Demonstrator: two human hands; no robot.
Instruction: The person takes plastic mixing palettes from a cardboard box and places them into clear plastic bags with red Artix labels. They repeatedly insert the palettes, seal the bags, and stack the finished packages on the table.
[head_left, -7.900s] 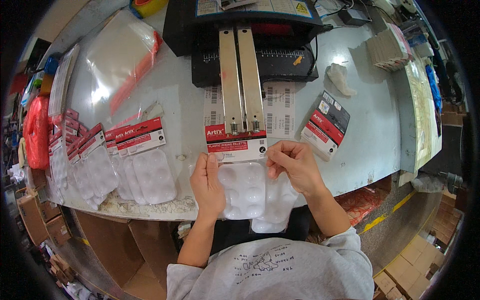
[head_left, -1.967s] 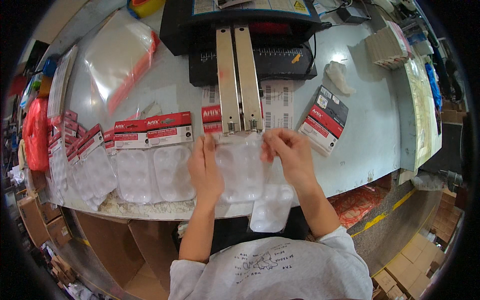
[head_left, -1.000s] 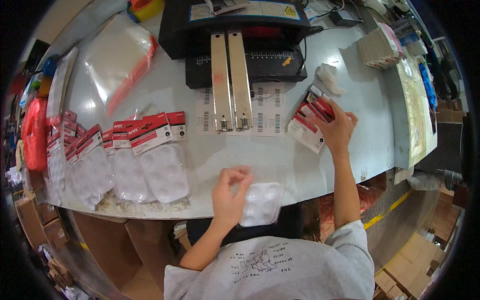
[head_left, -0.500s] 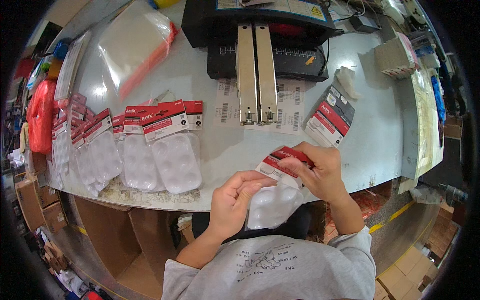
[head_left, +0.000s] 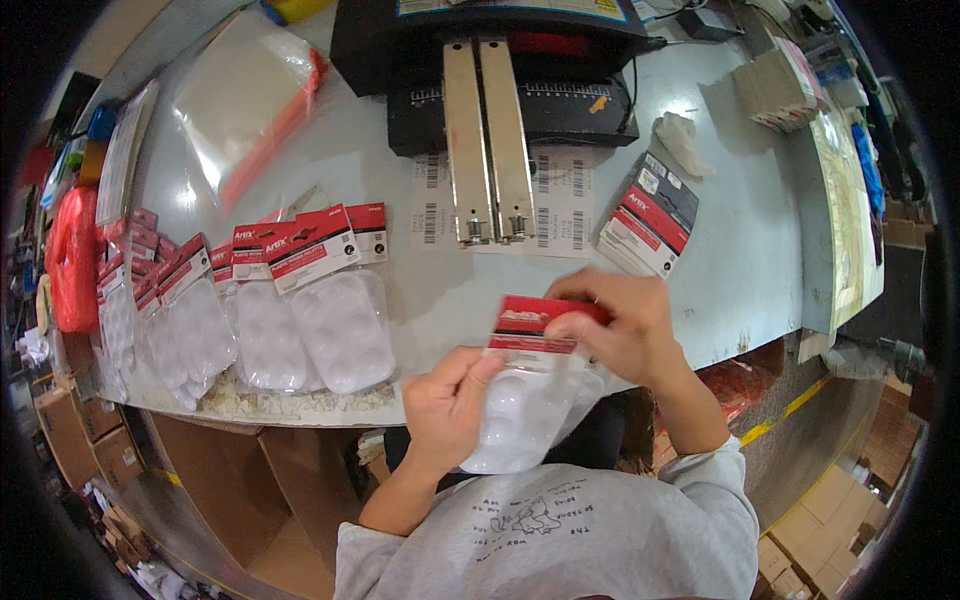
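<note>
A white plastic paint palette (head_left: 512, 425) in a clear bag is held over the table's front edge, close to my body. Across the top of the bag sits a red and white header card (head_left: 525, 325). My left hand (head_left: 440, 405) is closed on the left edge of the bagged palette, thumb on top. With thumb and fingers, my right hand (head_left: 625, 325) pinches the card's right end; some of its fingers are hidden behind the card. To the left lie several carded palettes (head_left: 345, 330), overlapping in a row.
A black machine (head_left: 520, 115) with two metal rails (head_left: 485, 140) stands at the back, over a sheet of barcode labels (head_left: 562, 205). Header cards (head_left: 650, 218) lie right of it. Clear bags (head_left: 245, 95) lie back left; a card stack (head_left: 775, 90) stands back right.
The palette has shifted slightly left and down, and its card now lies more level. My left hand has moved left with it; my right hand has turned and risen a little.
</note>
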